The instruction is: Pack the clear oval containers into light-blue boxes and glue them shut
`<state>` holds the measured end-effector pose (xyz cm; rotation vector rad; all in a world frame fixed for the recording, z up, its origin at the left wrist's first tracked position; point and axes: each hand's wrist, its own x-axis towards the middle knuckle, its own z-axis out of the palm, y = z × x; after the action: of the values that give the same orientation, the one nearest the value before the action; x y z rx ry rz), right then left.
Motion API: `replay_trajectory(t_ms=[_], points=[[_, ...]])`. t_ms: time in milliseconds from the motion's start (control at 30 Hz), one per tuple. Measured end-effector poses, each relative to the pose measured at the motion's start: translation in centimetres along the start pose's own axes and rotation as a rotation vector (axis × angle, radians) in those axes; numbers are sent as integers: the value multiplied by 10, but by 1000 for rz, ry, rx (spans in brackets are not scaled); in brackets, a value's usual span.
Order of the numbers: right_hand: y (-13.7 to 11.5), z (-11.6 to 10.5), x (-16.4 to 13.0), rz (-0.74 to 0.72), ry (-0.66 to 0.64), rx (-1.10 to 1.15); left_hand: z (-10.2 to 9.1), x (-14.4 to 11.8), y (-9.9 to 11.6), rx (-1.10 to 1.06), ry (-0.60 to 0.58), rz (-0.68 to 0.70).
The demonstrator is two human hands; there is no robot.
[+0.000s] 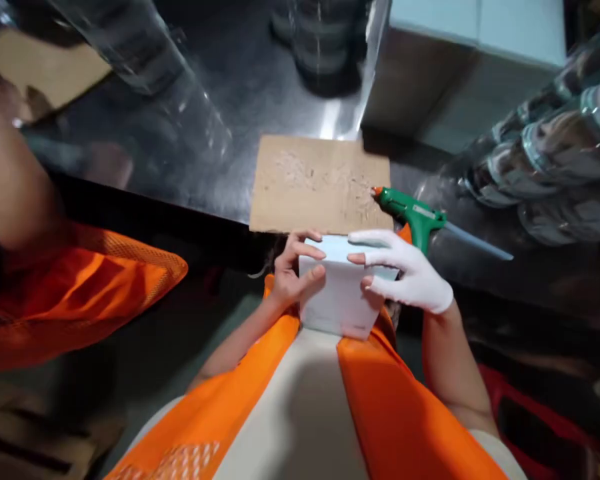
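A small white box (337,300) is held upright against my chest, at the near edge of the table. My left hand (300,267), bare, grips its left side, with the fingers on the top edge and the thumb on the front face. On the right side, my right hand (397,270), in a white glove with some fingertips uncovered, closes round the box's top and front. Just beyond the right hand a green glue gun (413,213) with an orange tip lies on the table, a clear glue stick (480,241) jutting from its back.
A cardboard sheet (320,183) with dried glue marks lies on the dark metal table (205,133). Large white boxes (460,73) stand at the back right. Stacked clear jars (555,150) fill the right side. Another person's arm (15,160) and orange vest are at the left.
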<state>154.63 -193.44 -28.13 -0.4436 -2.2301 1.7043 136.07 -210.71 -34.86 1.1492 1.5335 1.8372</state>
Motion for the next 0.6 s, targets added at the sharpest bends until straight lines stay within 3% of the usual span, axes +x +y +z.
replay_trajectory(t_ms=[167, 333, 433, 500, 600], points=[[-7, -13, 10, -88, 37, -45, 6, 23, 13, 12, 4, 66], [1, -4, -16, -122, -32, -125, 15, -3, 16, 65, -58, -18], [11, -6, -17, -154, -61, -194, 22, -6, 8, 1, -75, 82], [18, -8, -21, -189, 97, -217, 21, -4, 6, -16, -7, 136], [38, -4, -52, -172, 609, -191, 4, -5, 8, -18, 170, 172]])
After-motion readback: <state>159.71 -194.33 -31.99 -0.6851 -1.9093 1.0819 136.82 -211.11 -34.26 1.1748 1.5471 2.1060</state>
